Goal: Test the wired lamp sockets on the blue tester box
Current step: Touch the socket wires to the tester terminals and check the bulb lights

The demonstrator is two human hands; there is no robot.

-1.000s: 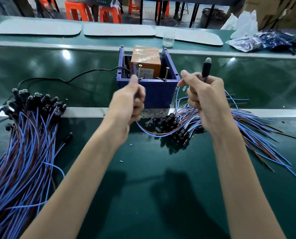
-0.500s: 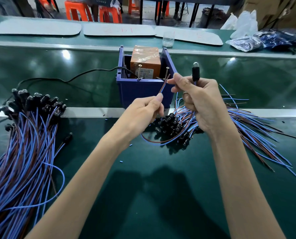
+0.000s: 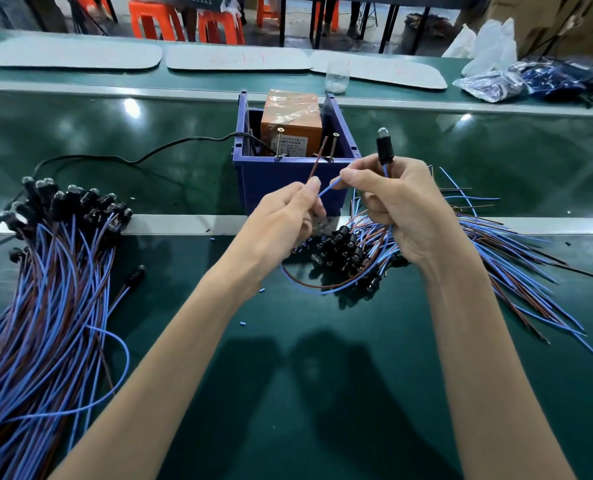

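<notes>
The blue tester box (image 3: 290, 183) stands at the middle of the green bench, with an orange unit (image 3: 291, 114) inside and two upright screws on its front rim. My right hand (image 3: 400, 209) grips a black lamp socket (image 3: 383, 146) with a small bulb on top, held upright just right of the box. My left hand (image 3: 283, 220) pinches that socket's blue and brown wire ends (image 3: 317, 178) in front of the box, close to the right screw. The wires loop down between my hands.
A big bundle of wired sockets (image 3: 51, 271) lies at the left. Another pile of sockets (image 3: 350, 258) lies under my hands, its wires fanning right. A black cable (image 3: 142, 157) runs left from the box. A clear cup (image 3: 336, 76) and plastic bags (image 3: 496, 83) sit behind.
My left hand drew back from the box's left screw and moved right toward my right hand, bringing the wire ends along. The right hand lowered the socket slightly.
</notes>
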